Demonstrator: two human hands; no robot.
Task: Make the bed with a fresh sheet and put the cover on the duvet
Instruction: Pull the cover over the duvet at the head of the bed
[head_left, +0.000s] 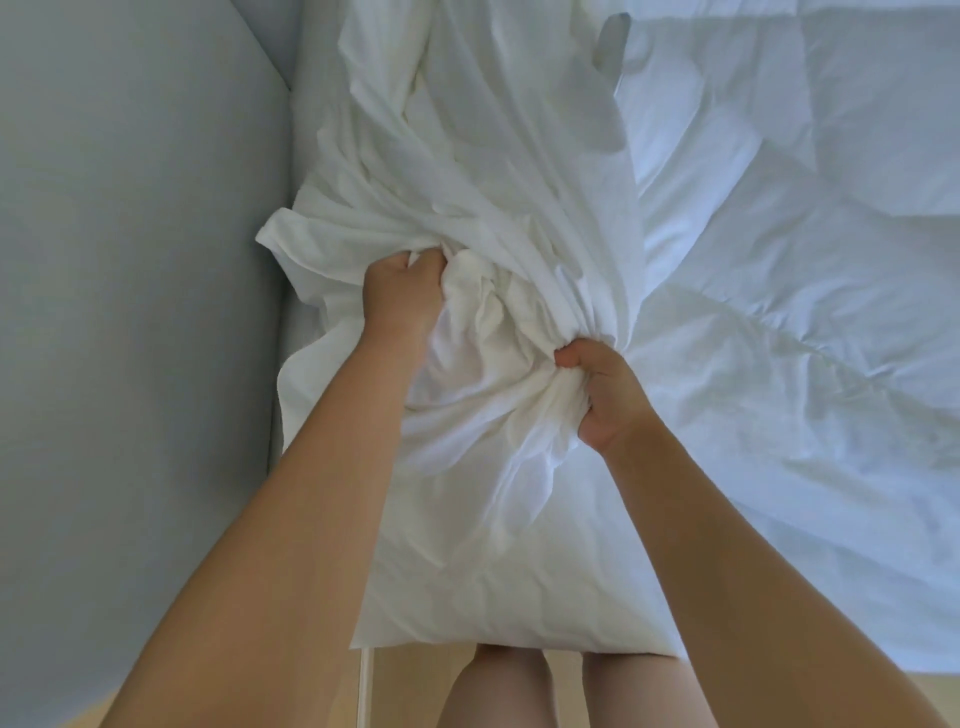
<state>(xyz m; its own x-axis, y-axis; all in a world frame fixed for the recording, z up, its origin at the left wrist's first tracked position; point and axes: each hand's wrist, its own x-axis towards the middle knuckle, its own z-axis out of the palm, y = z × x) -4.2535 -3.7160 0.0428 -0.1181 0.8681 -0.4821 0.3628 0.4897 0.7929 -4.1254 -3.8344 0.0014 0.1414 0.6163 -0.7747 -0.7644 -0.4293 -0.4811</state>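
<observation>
Two bare hands work one bunched white cover (493, 182), which lies along the left side of the bed and hangs over its near edge. The left hand (400, 291) has its fingers curled into a thick gather of the cloth; the right hand (605, 395) clutches a second gather just beside it, thumb on top. Folds fan away from both fists. The cover's near end looks plump, possibly filled, though that is hard to tell. One white duvet (805, 312) lies spread and creased to the right, touching the cover. A grey-blue surface (130, 260) flanks the left. Two legs (498, 691) stand on pale flooring (36, 712).
</observation>
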